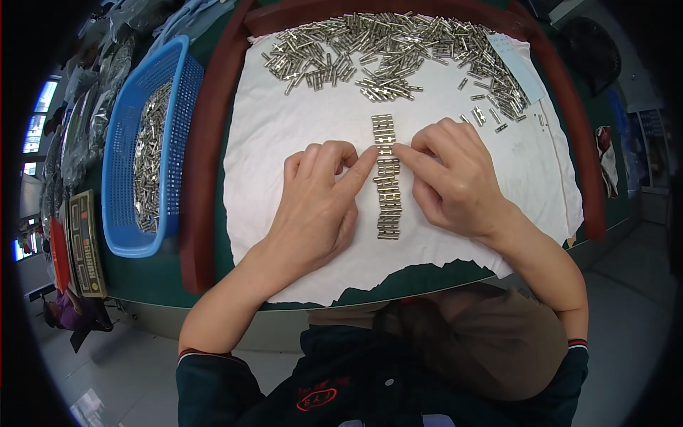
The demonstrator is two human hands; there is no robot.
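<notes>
A column of short silvery metal pins (388, 191), laid crosswise one below another, runs down the middle of a white cloth (299, 128). My left hand (320, 192) lies left of the column, its index fingertip against the left end of a pin in the upper part. From the other side, my right hand (455, 178) sets its index fingertip against the right end, so the pin (385, 150) is squeezed between both fingertips. The other fingers of both hands are curled in. Narrow gaps show in the column just around this spot.
A large heap of similar pins (384, 43) covers the far part of the cloth, with several strays (479, 116) at right. Dark red wooden rails (206, 178) border the work area. A blue plastic basket (114, 178) of pins stands at left. A pale paper sheet (523, 67) lies far right.
</notes>
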